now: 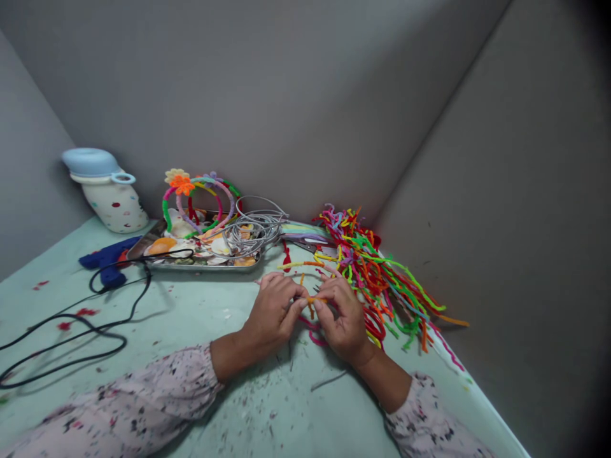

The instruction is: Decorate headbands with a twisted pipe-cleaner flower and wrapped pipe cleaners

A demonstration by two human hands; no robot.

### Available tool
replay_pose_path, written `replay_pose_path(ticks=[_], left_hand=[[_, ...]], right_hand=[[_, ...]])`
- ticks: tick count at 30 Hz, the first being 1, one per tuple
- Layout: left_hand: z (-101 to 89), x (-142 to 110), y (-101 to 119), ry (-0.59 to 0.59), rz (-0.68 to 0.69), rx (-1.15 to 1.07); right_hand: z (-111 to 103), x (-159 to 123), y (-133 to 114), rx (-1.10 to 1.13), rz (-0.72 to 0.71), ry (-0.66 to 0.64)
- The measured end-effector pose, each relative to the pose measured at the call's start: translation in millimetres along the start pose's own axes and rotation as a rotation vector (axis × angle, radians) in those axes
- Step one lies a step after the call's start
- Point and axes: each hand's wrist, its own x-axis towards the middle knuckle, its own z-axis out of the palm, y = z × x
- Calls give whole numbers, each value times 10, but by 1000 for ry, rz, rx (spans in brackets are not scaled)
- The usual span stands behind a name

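Note:
Between my two hands is an orange pipe cleaner (312, 299), pinched from both sides at the middle of the table. My left hand (274, 308) is closed on it, thumb against fingertips. My right hand (342, 317) pinches it from the other side. Short orange ends stick out above and below the fingertips. Just behind the hands curves a headband (312, 264) wrapped in yellow, orange and pink pipe cleaner, partly hidden by the fingers. A pink pipe cleaner (315, 337) lies under the hands.
A large heap of coloured pipe cleaners (377, 273) spreads at the right. Behind, a metal tray (205, 268) holds flat pieces, flower-decorated headbands (184, 184) and grey wire (258, 232). Scissors (308, 247) lie beside it. Left are a blue glue gun (112, 257), its black cord (121, 343) and a bottle (114, 200).

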Motion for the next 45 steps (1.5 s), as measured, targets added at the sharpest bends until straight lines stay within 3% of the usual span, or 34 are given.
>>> replay_pose_path(ticks=[33, 45], left_hand=[[-1, 12, -21, -65, 15, -51], [25, -15, -44, 73, 34, -11]], right_hand=[[7, -26, 32, 56, 0, -6], [10, -18, 61, 90, 55, 15]])
